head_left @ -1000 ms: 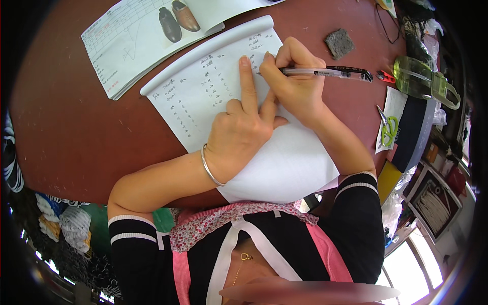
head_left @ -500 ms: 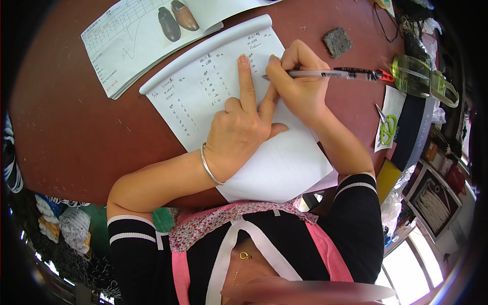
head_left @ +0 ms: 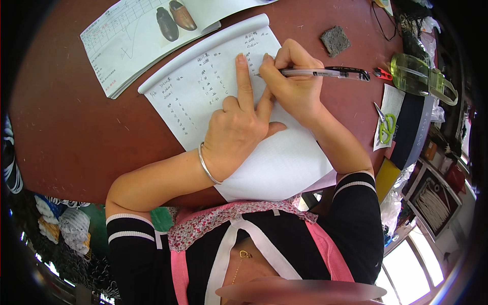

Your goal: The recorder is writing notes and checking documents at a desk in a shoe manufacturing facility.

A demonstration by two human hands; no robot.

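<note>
white paper fills the middle of the frame: the notepad (head_left: 274,173), its top edge rolled over, lies on your reddish-brown table (head_left: 86,147) with columns of handwriting across its upper half. your right hand has its grip (head_left: 296,84) pinched around a clear and black pen (head_left: 335,72), its tip just beside your left index finger. your left hand (head_left: 236,127) rests on the notepad, grip loosely spread, that finger pointing up the page. a stack of sheets (head_left: 127,56) sits upper left; a grey block (head_left: 335,40) sits upper right, near a green bottle (head_left: 410,75).
</note>
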